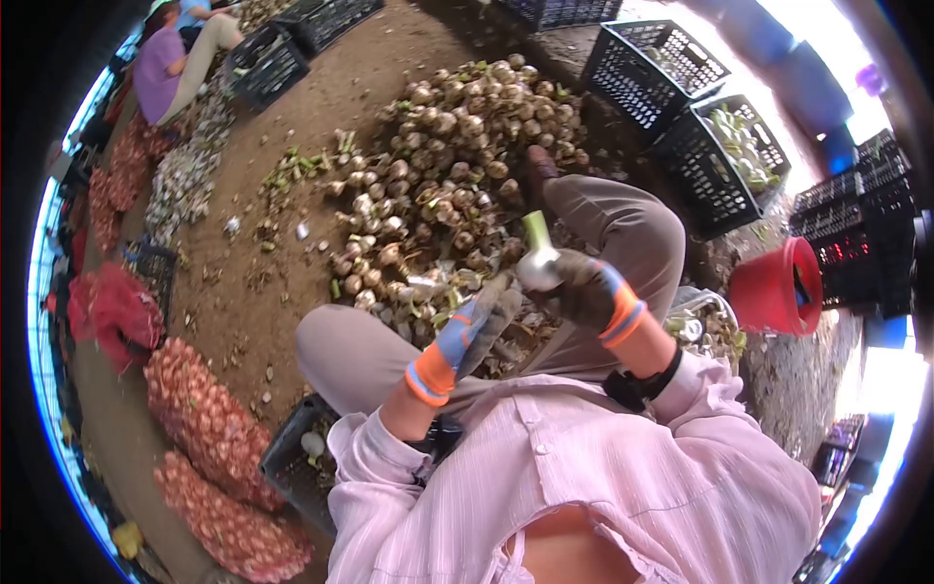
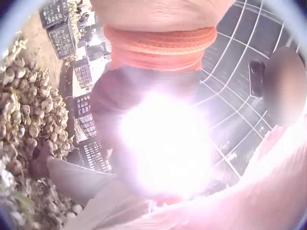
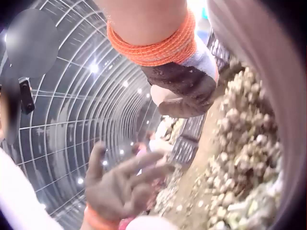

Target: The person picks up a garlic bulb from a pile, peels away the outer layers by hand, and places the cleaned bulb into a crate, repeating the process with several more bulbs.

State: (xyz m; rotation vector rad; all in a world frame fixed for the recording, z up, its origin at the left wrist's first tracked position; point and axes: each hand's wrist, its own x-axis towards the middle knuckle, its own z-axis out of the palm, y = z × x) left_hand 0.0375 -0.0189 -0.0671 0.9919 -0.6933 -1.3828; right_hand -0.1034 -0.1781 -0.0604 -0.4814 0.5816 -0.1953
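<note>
A white garlic bulb with a cut green stem pointing up is gripped by my gloved right hand above my lap. In the right wrist view that hand curls round the pale bulb. My gloved left hand lies just left of and below the bulb, its fingers stretched towards it; I cannot tell if they touch. Seen from the right wrist, the left hand has its fingers spread and holds nothing. Glare washes out most of the left wrist view.
A big heap of garlic covers the dirt floor ahead of my knees. Black crates stand at the back right, one holding trimmed bulbs. A red bucket is at my right, another crate and red net sacks at my left. A person sits far left.
</note>
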